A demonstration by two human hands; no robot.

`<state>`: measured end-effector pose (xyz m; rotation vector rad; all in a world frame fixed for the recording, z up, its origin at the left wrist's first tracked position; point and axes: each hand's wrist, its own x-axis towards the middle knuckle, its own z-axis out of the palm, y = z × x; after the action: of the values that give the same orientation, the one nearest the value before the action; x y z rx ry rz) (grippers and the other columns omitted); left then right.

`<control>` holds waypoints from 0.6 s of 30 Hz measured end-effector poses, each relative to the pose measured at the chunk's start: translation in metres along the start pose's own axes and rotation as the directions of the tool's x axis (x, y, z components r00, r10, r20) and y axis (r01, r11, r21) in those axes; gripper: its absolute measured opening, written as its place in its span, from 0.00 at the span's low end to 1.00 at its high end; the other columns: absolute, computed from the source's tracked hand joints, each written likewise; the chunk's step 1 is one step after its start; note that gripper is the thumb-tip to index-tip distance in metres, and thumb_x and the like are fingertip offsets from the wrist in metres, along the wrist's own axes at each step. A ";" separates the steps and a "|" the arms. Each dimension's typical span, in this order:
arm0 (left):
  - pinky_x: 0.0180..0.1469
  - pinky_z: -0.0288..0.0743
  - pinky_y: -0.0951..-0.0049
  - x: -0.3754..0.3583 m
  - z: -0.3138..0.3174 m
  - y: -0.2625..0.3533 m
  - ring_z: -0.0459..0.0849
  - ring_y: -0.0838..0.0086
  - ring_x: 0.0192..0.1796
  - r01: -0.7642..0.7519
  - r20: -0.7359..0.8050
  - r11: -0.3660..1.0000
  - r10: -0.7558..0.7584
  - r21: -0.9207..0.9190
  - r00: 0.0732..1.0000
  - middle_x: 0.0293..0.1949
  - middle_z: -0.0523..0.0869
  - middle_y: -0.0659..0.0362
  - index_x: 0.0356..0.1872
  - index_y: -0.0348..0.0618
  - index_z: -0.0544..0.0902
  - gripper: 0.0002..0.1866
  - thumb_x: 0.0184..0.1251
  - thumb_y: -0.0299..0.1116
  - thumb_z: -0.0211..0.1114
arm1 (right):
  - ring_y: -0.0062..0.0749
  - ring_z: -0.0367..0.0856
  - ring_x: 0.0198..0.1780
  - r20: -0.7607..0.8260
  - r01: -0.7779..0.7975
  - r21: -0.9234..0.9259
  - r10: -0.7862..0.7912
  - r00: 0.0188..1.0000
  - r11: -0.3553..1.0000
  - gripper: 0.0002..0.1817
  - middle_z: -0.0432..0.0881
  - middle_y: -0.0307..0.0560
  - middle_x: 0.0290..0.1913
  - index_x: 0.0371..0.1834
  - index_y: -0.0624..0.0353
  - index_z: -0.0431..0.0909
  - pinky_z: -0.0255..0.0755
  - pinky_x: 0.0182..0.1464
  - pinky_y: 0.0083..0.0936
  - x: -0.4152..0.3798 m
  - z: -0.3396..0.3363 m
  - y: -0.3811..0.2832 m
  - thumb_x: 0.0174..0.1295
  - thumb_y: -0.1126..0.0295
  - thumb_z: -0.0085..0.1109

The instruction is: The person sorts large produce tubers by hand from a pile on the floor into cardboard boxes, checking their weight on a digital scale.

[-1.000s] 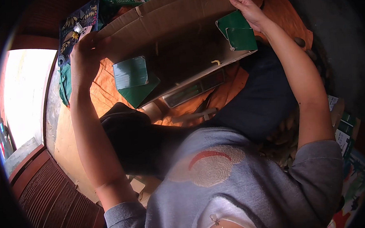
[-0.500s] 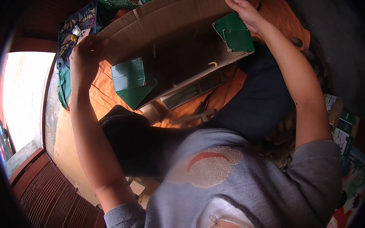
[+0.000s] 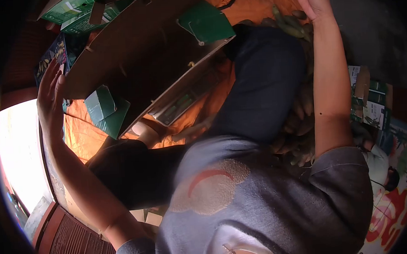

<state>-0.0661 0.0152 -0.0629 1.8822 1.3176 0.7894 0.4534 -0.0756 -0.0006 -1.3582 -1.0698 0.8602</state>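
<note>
A large open cardboard box (image 3: pixel 135 52), brown inside with green flaps, lies slanted in front of my crossed legs. A small yellow curved piece (image 3: pixel 191 64) is at its near edge. My left hand (image 3: pixel 51 102) is beside the box's left end, fingers stretched up and holding nothing. Well to the right of the box, my right hand (image 3: pixel 313 0) is raised with the fingers apart, partly cut off by the top of the view. Under the near edge shows a flat, dark-faced device (image 3: pixel 177 105), partly hidden by the box.
An orange sheet (image 3: pixel 81 129) covers the floor. Brown elongated lumps (image 3: pixel 299 106) are heaped right of my leg, with greenish long ones (image 3: pixel 290 28) farther up. Green printed cartons (image 3: pixel 75 12) stand at the upper left; another green-and-white carton (image 3: pixel 372 99) is at right.
My right hand has let go of the box's right corner and moved away to the right. My left hand's fingers have straightened at the left end. The box appears farther left and more slanted.
</note>
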 end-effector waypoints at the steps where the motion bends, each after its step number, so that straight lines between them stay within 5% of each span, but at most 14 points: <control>1: 0.63 0.64 0.66 0.000 -0.003 0.002 0.69 0.67 0.64 -0.052 -0.029 0.998 0.052 0.019 0.998 0.60 0.74 0.54 0.61 0.41 0.71 0.25 0.67 0.43 0.58 | 0.31 0.78 0.44 -0.030 -0.083 -0.086 0.081 0.996 0.993 0.15 0.79 0.49 0.42 0.51 0.64 0.71 0.71 0.50 0.27 -0.011 -0.025 0.007 0.68 0.64 0.48; 2: 0.64 0.63 0.66 -0.002 0.000 0.006 0.69 0.67 0.64 -0.071 -0.093 0.997 0.069 -0.026 0.993 0.60 0.74 0.55 0.60 0.40 0.71 0.24 0.69 0.44 0.54 | 0.31 0.78 0.45 -0.065 -0.169 -0.163 0.160 0.985 0.972 0.15 0.79 0.49 0.42 0.50 0.65 0.71 0.71 0.51 0.27 -0.026 -0.047 0.017 0.68 0.65 0.49; 3: 0.65 0.62 0.65 -0.004 0.001 0.010 0.69 0.67 0.64 -0.092 -0.161 0.994 0.080 -0.065 0.984 0.60 0.74 0.55 0.59 0.39 0.72 0.24 0.71 0.46 0.51 | 0.19 0.76 0.43 -0.012 -0.069 -0.226 0.068 0.998 0.972 0.17 0.78 0.35 0.33 0.30 0.54 0.74 0.67 0.48 0.21 -0.046 -0.065 0.036 0.68 0.53 0.46; 7: 0.66 0.62 0.62 -0.002 -0.005 0.013 0.68 0.65 0.64 -0.014 -0.242 0.984 -0.030 -0.178 0.970 0.59 0.74 0.53 0.57 0.38 0.73 0.28 0.72 0.52 0.42 | 0.25 0.75 0.37 -0.230 -0.497 -0.453 0.442 0.867 0.740 0.22 0.82 0.45 0.38 0.34 0.62 0.77 0.69 0.45 0.24 -0.123 -0.105 0.112 0.70 0.55 0.41; 9: 0.66 0.61 0.62 0.000 -0.010 0.004 0.68 0.64 0.64 0.007 -0.276 0.974 -0.071 -0.226 0.959 0.59 0.74 0.53 0.57 0.37 0.73 0.28 0.73 0.51 0.41 | 0.31 0.76 0.41 -0.474 -0.619 -0.016 0.539 0.696 0.785 0.22 0.80 0.51 0.44 0.43 0.63 0.76 0.69 0.49 0.28 -0.175 -0.094 0.169 0.70 0.57 0.37; 10: 0.67 0.61 0.61 0.000 -0.009 0.003 0.68 0.63 0.65 0.018 -0.291 0.968 -0.093 -0.252 0.952 0.58 0.74 0.53 0.57 0.37 0.73 0.28 0.73 0.51 0.41 | 0.34 0.76 0.44 -0.424 -0.483 -0.449 0.297 0.856 0.751 0.21 0.78 0.54 0.47 0.48 0.62 0.73 0.68 0.51 0.31 -0.209 -0.103 0.220 0.69 0.57 0.38; 12: 0.67 0.60 0.61 -0.005 0.001 0.021 0.68 0.62 0.64 0.101 -0.356 0.962 -0.191 -0.255 0.915 0.59 0.75 0.55 0.57 0.38 0.74 0.26 0.73 0.49 0.43 | 0.41 0.73 0.51 -0.284 -0.370 -0.835 0.257 0.924 0.408 0.23 0.74 0.56 0.52 0.56 0.61 0.68 0.65 0.57 0.35 -0.236 -0.107 0.233 0.63 0.58 0.46; 13: 0.67 0.60 0.61 -0.006 0.004 0.027 0.68 0.62 0.64 0.145 -0.390 0.956 -0.238 -0.254 0.890 0.59 0.75 0.55 0.57 0.38 0.74 0.26 0.73 0.48 0.44 | 0.44 0.69 0.56 -0.329 -0.452 -0.859 0.415 0.848 0.242 0.26 0.71 0.56 0.54 0.58 0.61 0.66 0.62 0.60 0.36 -0.245 -0.113 0.229 0.58 0.60 0.53; 14: 0.66 0.60 0.60 -0.005 0.001 0.021 0.68 0.62 0.65 0.104 -0.412 0.958 -0.211 -0.266 0.887 0.60 0.74 0.58 0.58 0.41 0.73 0.22 0.72 0.45 0.46 | 0.47 0.66 0.60 -0.383 -0.495 -0.867 0.551 0.741 0.063 0.32 0.69 0.57 0.57 0.60 0.60 0.63 0.59 0.63 0.36 -0.249 -0.115 0.223 0.53 0.61 0.61; 16: 0.66 0.60 0.60 -0.005 -0.002 0.010 0.68 0.62 0.65 0.066 -0.396 0.968 -0.160 -0.241 0.904 0.61 0.73 0.60 0.59 0.44 0.72 0.21 0.71 0.43 0.48 | 0.52 0.62 0.62 -0.583 -0.605 -0.796 0.249 0.773 0.015 0.37 0.66 0.58 0.59 0.63 0.59 0.59 0.58 0.64 0.39 -0.290 -0.165 0.262 0.50 0.60 0.63; 18: 0.66 0.60 0.61 -0.007 -0.001 0.013 0.68 0.63 0.65 0.109 -0.400 0.965 -0.200 -0.239 0.895 0.62 0.72 0.61 0.61 0.47 0.71 0.20 0.71 0.41 0.49 | 0.51 0.60 0.64 -0.770 -0.753 -0.631 0.265 0.580 -0.184 0.44 0.64 0.57 0.61 0.64 0.57 0.54 0.58 0.64 0.37 -0.292 -0.187 0.241 0.46 0.53 0.67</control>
<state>-0.0622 0.0056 -0.0517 1.4645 1.5507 1.2482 0.5634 -0.3962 -0.2512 -3.2763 -0.5551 0.1918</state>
